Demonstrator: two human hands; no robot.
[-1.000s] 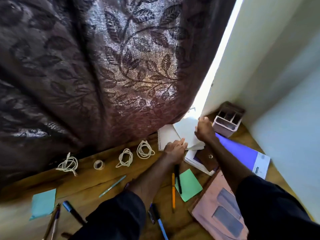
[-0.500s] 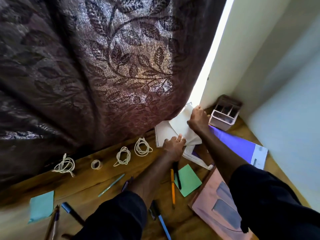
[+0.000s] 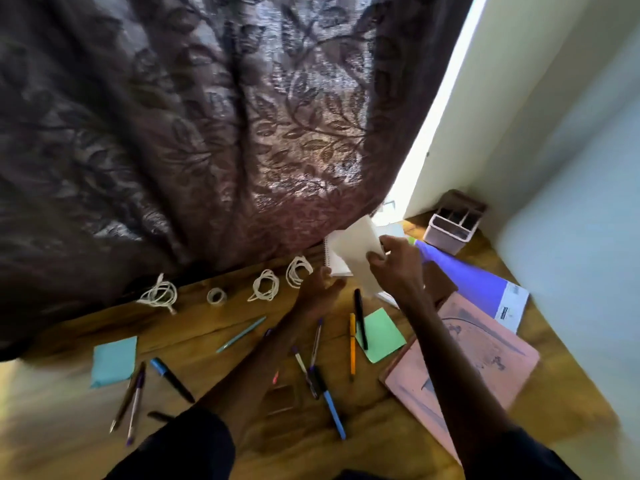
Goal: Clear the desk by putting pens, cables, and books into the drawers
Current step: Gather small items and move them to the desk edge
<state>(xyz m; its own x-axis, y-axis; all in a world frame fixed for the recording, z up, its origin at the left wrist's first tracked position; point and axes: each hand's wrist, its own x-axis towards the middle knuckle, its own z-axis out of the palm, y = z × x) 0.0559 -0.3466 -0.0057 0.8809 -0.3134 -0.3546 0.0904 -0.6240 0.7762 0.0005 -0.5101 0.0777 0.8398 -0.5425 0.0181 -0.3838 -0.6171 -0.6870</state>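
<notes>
My right hand (image 3: 398,265) grips a white booklet (image 3: 356,251), lifted and tilted above a white spiral notebook (image 3: 334,265) at the desk's back edge. My left hand (image 3: 318,292) hovers just below it, fingers apart, holding nothing. A purple book (image 3: 474,285) and a pink book (image 3: 464,368) lie to the right. Several pens are scattered across the wood, among them an orange pen (image 3: 352,344), a black pen (image 3: 360,317) and a blue pen (image 3: 330,407). Three white cable coils (image 3: 265,289) (image 3: 298,270) (image 3: 157,296) lie along the curtain.
A dark patterned curtain (image 3: 207,133) hangs over the desk's back edge. A pink pen organiser (image 3: 453,226) stands in the right corner by the wall. Green (image 3: 381,336) and light blue sticky pads (image 3: 112,362) and a tape roll (image 3: 216,296) lie on the wooden desk (image 3: 207,327).
My right hand has lifted the white booklet off the stack and drawn it toward me. My left hand has come off the notebook and opened beneath it.
</notes>
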